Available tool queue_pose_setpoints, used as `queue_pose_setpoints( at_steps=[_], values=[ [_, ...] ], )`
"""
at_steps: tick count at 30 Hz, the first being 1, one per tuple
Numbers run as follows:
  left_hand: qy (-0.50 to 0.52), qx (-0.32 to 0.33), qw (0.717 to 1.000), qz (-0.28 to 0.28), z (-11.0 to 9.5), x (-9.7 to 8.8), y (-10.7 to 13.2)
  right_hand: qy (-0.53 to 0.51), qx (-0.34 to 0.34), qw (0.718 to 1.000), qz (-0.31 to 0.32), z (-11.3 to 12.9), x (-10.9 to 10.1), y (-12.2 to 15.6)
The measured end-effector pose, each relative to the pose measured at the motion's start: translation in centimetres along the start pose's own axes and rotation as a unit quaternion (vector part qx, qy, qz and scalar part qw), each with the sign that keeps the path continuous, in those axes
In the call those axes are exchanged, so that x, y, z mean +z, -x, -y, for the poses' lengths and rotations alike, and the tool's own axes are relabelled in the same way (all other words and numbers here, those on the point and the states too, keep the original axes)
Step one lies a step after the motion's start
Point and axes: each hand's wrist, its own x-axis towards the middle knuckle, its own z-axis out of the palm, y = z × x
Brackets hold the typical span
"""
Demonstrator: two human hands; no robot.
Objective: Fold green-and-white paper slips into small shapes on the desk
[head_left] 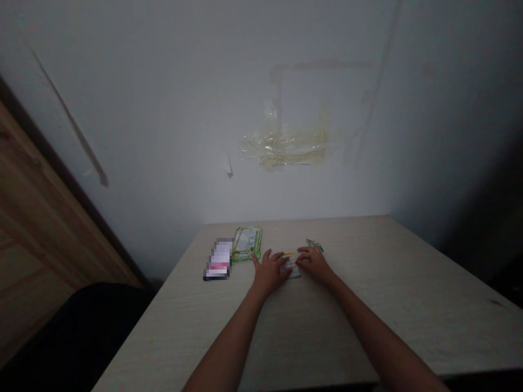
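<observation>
A small light packet or card [291, 268] with printed colour lies on the table between my two hands. My left hand [269, 273] rests with fingers spread, its fingertips on the left part of the packet and its thumb pointing toward a green-and-white stack of packets [247, 239]. From the other side, my right hand [316, 265] touches the packet's right edge with its fingertips, the fingers bent but apart. Just beyond the right hand lies another small printed piece [315, 245], partly hidden by it. The fingers cover much of the middle packet.
A phone with a blurred-out screen [219, 260] lies left of the green stack. The pale wooden table [388, 310] meets a wall [171, 136] with peeling clear tape [286, 147]. At left are a dark rounded shape [90, 316] and wooden boards [36, 207].
</observation>
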Motion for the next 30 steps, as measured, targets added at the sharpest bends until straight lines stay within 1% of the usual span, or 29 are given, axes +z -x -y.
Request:
queue_pose_setpoints(
  at_steps=[6, 13, 18, 23, 30],
  values=[
    [-0.004, -0.010, 1.000, 0.009, -0.2, -0.4, 0.1, 0.017, -0.006, 1.000, 0.017, 0.0, -0.1, 0.0],
    [-0.003, -0.021, 1.000, 0.011, -0.3, -0.3, 0.0, -0.022, -0.041, 0.998, 0.046, 0.0, -1.0, 0.6],
    [-0.005, -0.024, 1.000, 0.012, -0.2, -0.1, 0.0, -0.043, -0.042, 0.996, 0.058, 0.0, -1.2, 1.0],
    [-0.011, -0.029, 0.999, 0.023, -0.3, -0.3, 0.0, -0.054, -0.024, 0.996, 0.073, -0.1, -1.3, 1.2],
    [-0.007, -0.028, 0.999, 0.020, -0.3, -0.2, 0.1, -0.077, -0.027, 0.992, 0.093, -0.1, -1.5, 1.4]
  ],
)
